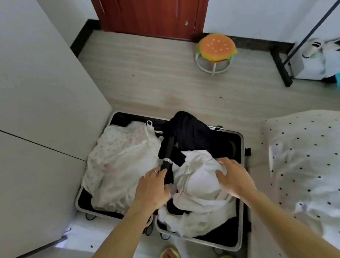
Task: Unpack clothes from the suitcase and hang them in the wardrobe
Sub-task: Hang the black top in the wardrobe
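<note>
- Suitcase lies wide open on the floor, between the white wardrobe and the polka-dot bed.
- Its left half is filled by a pale floral garment, heaped and crumpled.
- Its right half carries a dark garment at the far end and a rumpled white garment at the near end, the two touching.
- A black folded umbrella with a silver band lies along the hinge line between the halves.
- Left hand, ring on one finger, is down at the hinge: fingers straight, tips touching the near end of the umbrella, gripping nothing.
- Right hand is spread wide on top of the white garment, fingers fanned and pressing into the cloth.
- Yellow slippers show at the near edge of the floor.
- Far side: a burger-cushion stool beside the red-brown door, and a black clothes rack at the far right corner.
</note>
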A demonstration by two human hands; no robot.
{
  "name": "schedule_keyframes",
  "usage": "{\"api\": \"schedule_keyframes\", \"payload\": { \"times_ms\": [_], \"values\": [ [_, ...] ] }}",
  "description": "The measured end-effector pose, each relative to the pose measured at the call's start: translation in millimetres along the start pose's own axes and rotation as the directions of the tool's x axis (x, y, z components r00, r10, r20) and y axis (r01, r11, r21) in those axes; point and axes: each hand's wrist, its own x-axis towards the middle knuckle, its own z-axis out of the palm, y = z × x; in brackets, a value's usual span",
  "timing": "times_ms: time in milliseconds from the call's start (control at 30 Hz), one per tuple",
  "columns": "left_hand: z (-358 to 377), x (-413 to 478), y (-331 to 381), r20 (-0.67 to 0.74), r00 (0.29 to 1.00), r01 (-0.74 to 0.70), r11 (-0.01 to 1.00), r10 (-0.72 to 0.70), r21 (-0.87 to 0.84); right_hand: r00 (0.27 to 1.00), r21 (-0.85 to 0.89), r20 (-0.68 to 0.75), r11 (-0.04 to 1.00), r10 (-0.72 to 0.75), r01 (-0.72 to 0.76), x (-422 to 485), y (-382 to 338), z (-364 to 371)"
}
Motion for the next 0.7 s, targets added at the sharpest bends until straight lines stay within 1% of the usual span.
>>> {"api": "schedule_keyframes", "payload": {
  "times_ms": [100,267,300,367,467,500,567,600,700],
  "values": [
    [42,62,-20,-0.037,0.999,0.038,0.998,-0.036,0.05,1.0,0.004,0.025,1.0,0.016,-0.016,67,8,51],
    [148,173,-43,-0.061,0.998,0.006,0.994,0.001,0.109,0.997,0.04,0.067,0.998,0.041,-0.044,178,34,150],
    [163,189,-44,-0.066,0.998,-0.008,0.994,0.016,0.108,0.998,0.061,0.055,0.998,0.031,-0.034,195,37,161],
    [196,221,-47,-0.131,0.99,-0.034,0.991,0.051,0.129,1.0,0.109,-0.001,0.994,0.013,-0.013,232,39,185],
    [239,256,-54,-0.22,0.971,-0.058,0.987,0.09,0.147,0.997,0.259,-0.074,0.966,-0.007,0.026,288,39,208],
    [257,266,-61,-0.222,0.971,-0.058,0.986,0.092,0.157,0.997,0.331,-0.076,0.943,-0.005,0.03,308,39,218],
    [284,277,-75,-0.205,0.974,-0.058,0.981,0.096,0.187,0.996,0.465,-0.068,0.885,0.051,-0.014,341,42,234],
    [292,280,-81,-0.194,0.975,-0.064,0.978,0.103,0.197,0.995,0.455,-0.05,0.889,0.081,-0.049,353,43,241],
    [302,284,-91,-0.155,0.98,-0.092,0.975,0.125,0.203,0.991,0.287,-0.021,0.951,0.13,-0.119,369,49,262]
  ]
}}
